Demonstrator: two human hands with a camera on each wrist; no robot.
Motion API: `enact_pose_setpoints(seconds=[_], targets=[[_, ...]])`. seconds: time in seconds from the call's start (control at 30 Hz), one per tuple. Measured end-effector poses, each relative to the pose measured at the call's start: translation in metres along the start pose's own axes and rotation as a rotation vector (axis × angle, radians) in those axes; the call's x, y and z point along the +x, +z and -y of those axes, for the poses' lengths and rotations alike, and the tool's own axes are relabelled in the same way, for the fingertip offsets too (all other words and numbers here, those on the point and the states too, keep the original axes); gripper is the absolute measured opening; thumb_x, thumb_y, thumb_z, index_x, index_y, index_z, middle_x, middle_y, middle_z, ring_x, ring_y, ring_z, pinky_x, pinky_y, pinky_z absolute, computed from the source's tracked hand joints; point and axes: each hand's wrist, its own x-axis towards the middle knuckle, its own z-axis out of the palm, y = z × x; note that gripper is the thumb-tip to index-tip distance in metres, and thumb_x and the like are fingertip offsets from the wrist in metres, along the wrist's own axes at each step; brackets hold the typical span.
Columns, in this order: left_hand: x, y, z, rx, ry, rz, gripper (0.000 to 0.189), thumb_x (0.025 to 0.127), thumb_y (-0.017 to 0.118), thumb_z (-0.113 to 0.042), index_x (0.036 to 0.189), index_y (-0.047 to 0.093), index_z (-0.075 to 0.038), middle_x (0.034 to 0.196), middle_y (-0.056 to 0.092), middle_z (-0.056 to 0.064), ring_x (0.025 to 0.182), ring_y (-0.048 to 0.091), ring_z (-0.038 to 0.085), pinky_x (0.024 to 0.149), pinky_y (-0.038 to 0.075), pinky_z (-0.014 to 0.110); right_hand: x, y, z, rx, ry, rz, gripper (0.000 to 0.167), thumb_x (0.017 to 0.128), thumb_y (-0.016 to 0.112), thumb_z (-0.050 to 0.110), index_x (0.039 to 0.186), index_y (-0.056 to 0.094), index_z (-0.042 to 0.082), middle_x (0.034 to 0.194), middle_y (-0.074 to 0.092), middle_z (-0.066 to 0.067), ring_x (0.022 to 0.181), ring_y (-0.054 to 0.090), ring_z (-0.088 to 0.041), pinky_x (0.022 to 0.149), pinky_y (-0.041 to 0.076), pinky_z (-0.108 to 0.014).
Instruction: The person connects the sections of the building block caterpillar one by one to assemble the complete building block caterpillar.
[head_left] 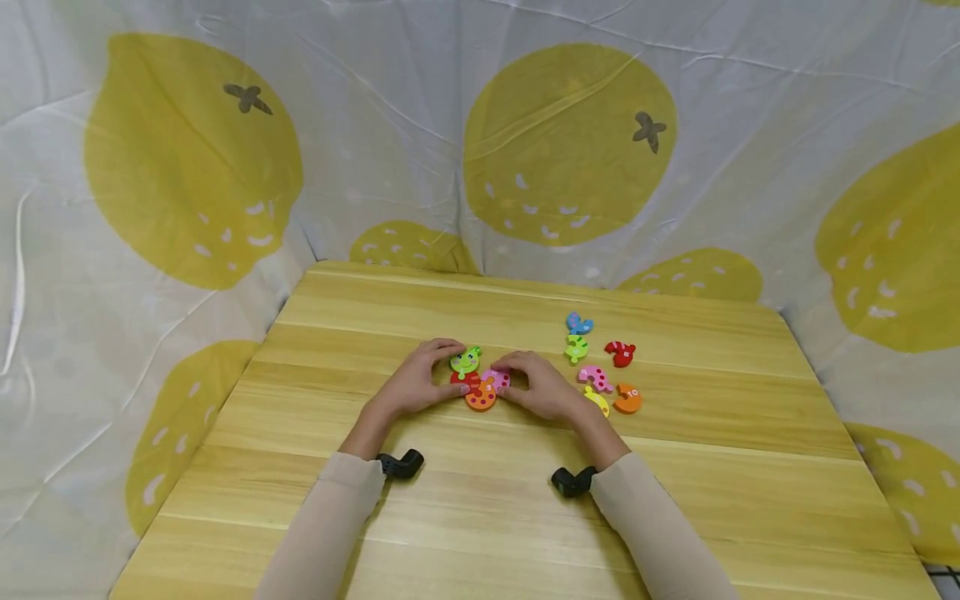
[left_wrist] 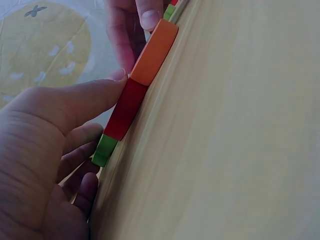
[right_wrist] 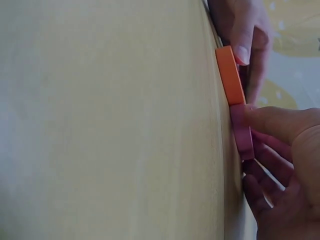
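Observation:
On the wooden table, a caterpillar puzzle lies partly joined. Its green smiling head [head_left: 465,362] meets a red piece [head_left: 460,379], followed by an orange dotted piece [head_left: 480,401] with the number 3 and a pink dotted piece [head_left: 492,377]. My left hand [head_left: 407,381] holds the head end, fingers curled behind the green head and thumb on the red piece [left_wrist: 125,110] close to the orange one. The right hand [head_left: 546,389] pinches the pink piece [right_wrist: 242,132] between thumb and fingers, against the orange piece [right_wrist: 230,75]. Both hands partly cover the pieces.
Right of my hands lie loose puzzle pieces: blue [head_left: 579,324], green [head_left: 576,348], red [head_left: 621,353], pink [head_left: 595,378], yellow [head_left: 597,402] and orange [head_left: 628,398]. A lemon-print cloth [head_left: 390,125] hangs behind the table [head_left: 480,517].

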Motion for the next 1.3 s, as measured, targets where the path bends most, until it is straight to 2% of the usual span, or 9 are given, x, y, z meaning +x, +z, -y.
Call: enact_pose_setpoints(seconds=[0.27,0.43,0.63,0.77,0.9,1.0,1.13,1.3], targets=[[0.000,0.001,-0.003,0.028,0.010,0.006,0.075,0.086,0.082,-0.045,0.150,0.055,-0.015,0.155,0.047,0.007,0.148,0.040,0.033,0.121,0.034,0.057,-0.005,-0.002,-0.001,0.088,0.017,-0.018,0.045,0.099,0.070,0.027,0.142,0.061,0.014,0.145,0.059,-0.003,0.141,0.050,-0.024,0.121,0.037,-0.047],[-0.001,0.002,-0.003,0.025,-0.003,0.005,0.075,0.086,0.082,-0.043,0.150,0.055,-0.015,0.155,0.046,0.006,0.148,0.040,0.033,0.121,0.034,0.057,-0.013,-0.014,-0.001,0.119,0.080,-0.053,0.047,0.100,0.069,0.028,0.143,0.059,0.014,0.145,0.060,-0.001,0.137,0.054,-0.026,0.117,0.042,-0.048],[-0.001,0.002,-0.002,0.020,-0.009,0.010,0.075,0.086,0.082,-0.044,0.151,0.054,-0.016,0.156,0.046,0.006,0.149,0.038,0.033,0.122,0.033,0.056,-0.023,-0.033,-0.015,0.036,0.132,-0.214,0.044,0.100,0.069,0.029,0.139,0.062,0.010,0.143,0.061,-0.010,0.133,0.057,-0.035,0.111,0.047,-0.053],[0.000,0.003,-0.002,0.028,-0.005,0.009,0.075,0.086,0.082,-0.044,0.150,0.054,-0.016,0.155,0.046,0.006,0.148,0.039,0.033,0.122,0.033,0.056,-0.030,-0.047,-0.028,0.002,0.204,-0.338,0.046,0.098,0.071,0.027,0.137,0.063,0.006,0.140,0.062,-0.015,0.136,0.054,-0.037,0.111,0.046,-0.055],[0.000,0.002,-0.003,0.032,0.003,0.005,0.076,0.086,0.082,-0.044,0.150,0.054,-0.015,0.155,0.045,0.007,0.148,0.040,0.033,0.122,0.033,0.056,-0.034,-0.057,-0.039,-0.005,0.271,-0.409,0.052,0.095,0.075,0.027,0.136,0.062,-0.001,0.139,0.060,-0.022,0.133,0.054,-0.041,0.109,0.047,-0.058],[0.000,0.001,-0.003,0.026,0.005,0.003,0.076,0.087,0.083,-0.042,0.150,0.054,-0.013,0.156,0.044,0.008,0.148,0.039,0.033,0.123,0.033,0.056,-0.035,-0.061,-0.044,-0.025,0.331,-0.422,0.057,0.092,0.078,0.031,0.136,0.061,-0.001,0.139,0.057,-0.024,0.129,0.054,-0.043,0.107,0.048,-0.058],[0.000,0.001,-0.004,0.014,0.000,0.000,0.075,0.087,0.083,-0.040,0.150,0.054,-0.012,0.155,0.041,0.009,0.147,0.039,0.033,0.122,0.034,0.055,-0.036,-0.063,-0.048,-0.050,0.403,-0.384,0.064,0.091,0.079,0.035,0.139,0.058,-0.001,0.138,0.056,-0.023,0.125,0.056,-0.041,0.105,0.050,-0.056],[-0.001,0.003,-0.001,0.004,-0.008,-0.007,0.072,0.087,0.083,-0.037,0.149,0.055,-0.013,0.151,0.041,0.008,0.143,0.041,0.031,0.121,0.036,0.053,-0.035,-0.060,-0.049,-0.032,0.424,-0.339,0.064,0.092,0.078,0.033,0.140,0.057,-0.004,0.134,0.056,-0.026,0.111,0.061,-0.038,0.098,0.053,-0.051]])
